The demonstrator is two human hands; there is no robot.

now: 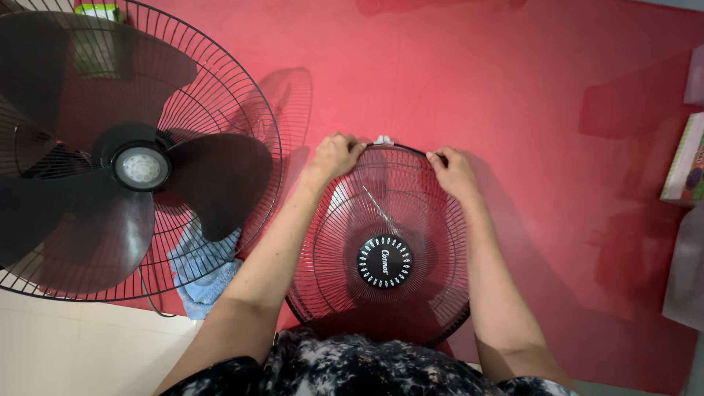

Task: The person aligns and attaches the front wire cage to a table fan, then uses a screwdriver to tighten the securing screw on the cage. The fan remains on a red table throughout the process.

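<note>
A round black wire fan grille with a black centre disc lies on a red mat in front of me. My left hand grips the far rim of the grille on the left. My right hand grips the same rim on the right. A small white clip sits on the rim between the two hands. To the left stands a fan with dark blades inside its rear wire guard, the front grille off.
A light blue cloth lies under the fan's lower edge. A colourful box rests at the right edge of the red mat. Pale floor shows at the lower left.
</note>
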